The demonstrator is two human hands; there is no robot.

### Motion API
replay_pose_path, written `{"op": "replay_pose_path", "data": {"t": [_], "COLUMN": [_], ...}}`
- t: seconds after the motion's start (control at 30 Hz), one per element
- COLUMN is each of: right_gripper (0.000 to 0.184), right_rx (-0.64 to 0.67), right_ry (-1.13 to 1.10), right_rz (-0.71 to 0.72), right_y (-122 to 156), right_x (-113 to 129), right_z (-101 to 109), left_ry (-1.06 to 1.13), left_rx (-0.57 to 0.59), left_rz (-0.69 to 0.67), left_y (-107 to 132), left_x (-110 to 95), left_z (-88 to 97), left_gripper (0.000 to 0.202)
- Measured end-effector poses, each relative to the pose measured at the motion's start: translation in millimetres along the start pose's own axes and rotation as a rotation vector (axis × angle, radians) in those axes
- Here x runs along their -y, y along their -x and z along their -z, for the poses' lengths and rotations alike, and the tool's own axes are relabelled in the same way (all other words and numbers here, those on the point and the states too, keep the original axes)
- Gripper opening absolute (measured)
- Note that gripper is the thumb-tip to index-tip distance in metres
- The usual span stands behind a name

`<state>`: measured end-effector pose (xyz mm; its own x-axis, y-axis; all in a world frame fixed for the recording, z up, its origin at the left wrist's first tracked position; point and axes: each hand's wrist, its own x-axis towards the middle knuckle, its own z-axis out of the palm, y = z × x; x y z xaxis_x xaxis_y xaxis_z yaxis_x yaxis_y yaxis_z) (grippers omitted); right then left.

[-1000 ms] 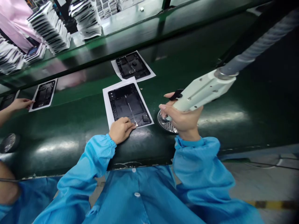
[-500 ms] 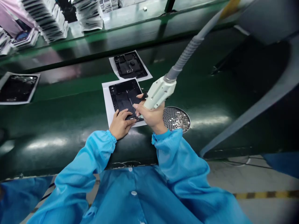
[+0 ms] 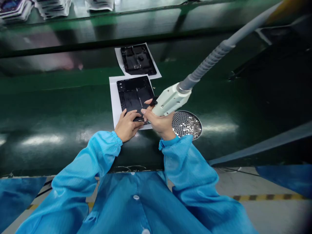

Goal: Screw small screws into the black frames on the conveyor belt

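Note:
A black tablet-like device with exposed inner parts lies on a white sheet in front of me. My left hand rests on its lower left part, fingers apart and bent, with the thumb by the near edge. My right hand is closed around a pale hand-held power tool on a grey corrugated hose. The tool slants down over the near right corner of the device. Its tip is mostly hidden by my fingers.
A round perforated dish with many small shiny metal pieces stands right of my right hand. Behind lies a second opened device on white paper. Stacks of sheets stand on the far ledge. A grey strap-like band crosses at right.
My view has shifted, so the far stacks sit higher in it and the device at far left has gone out of sight. The tool leans further right; both hands keep nearly the same places.

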<state>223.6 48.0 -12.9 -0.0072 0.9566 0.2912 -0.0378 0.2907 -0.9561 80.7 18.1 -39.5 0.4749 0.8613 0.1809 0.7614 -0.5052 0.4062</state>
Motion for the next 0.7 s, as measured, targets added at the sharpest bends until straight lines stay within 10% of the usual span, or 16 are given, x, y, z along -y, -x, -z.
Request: {"op": "replay_pose_path", "data": {"t": [0.3, 0.7], "right_gripper": [0.025, 0.024], "right_rx": [-0.044, -0.195], "right_ry": [0.015, -0.086], "right_rz": [0.030, 0.142], "right_y": [-9, 5], "right_x": [6, 18], "right_z": [1, 87], "left_ry": [-0.016, -0.040], "left_rx": [-0.021, -0.103], "left_rz": [-0.007, -0.029], "left_y": [1, 5], "left_x": [4, 11], "left_z": [-2.4, -3.9], "left_gripper": [0.021, 0.018]}}
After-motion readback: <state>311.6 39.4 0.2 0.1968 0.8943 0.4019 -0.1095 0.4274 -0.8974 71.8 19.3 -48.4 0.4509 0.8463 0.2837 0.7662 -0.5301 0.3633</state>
